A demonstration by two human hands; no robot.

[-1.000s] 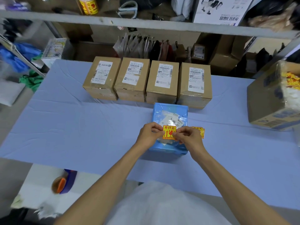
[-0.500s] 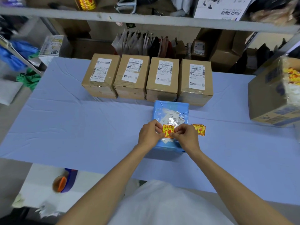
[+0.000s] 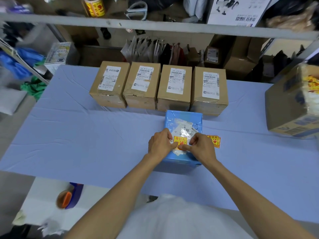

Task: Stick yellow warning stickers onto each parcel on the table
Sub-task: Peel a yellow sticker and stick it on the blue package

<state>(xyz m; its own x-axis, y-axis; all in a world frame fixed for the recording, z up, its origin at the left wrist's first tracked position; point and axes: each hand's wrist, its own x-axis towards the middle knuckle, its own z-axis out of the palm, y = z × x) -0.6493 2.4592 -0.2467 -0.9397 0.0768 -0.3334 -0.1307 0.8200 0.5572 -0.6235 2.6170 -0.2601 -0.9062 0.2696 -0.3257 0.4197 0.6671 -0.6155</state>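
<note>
Sticker [image 3: 180,140], one, pinched by both hands [image 3: 161,144] [image 3: 202,147] on one blue parcel [image 3: 183,116]; four brown parcels [image 3: 109,83] [image 3: 142,83] [image 3: 174,85] [image 3: 209,87] behind.

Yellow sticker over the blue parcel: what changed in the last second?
The left hand and right hand brought the yellow sticker down onto the blue parcel; their thumbs now press its lower edge, fingers still holding its sides. Unchanged: the four brown boxes in their row, the spare stickers on the cloth right of the parcel.

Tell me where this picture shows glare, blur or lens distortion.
Head view: glare on the tape over the blue parcel; at the left edge, the bags are smeared; the boxes splay outward from the wide lens; their labels look fairly sharp.
</note>
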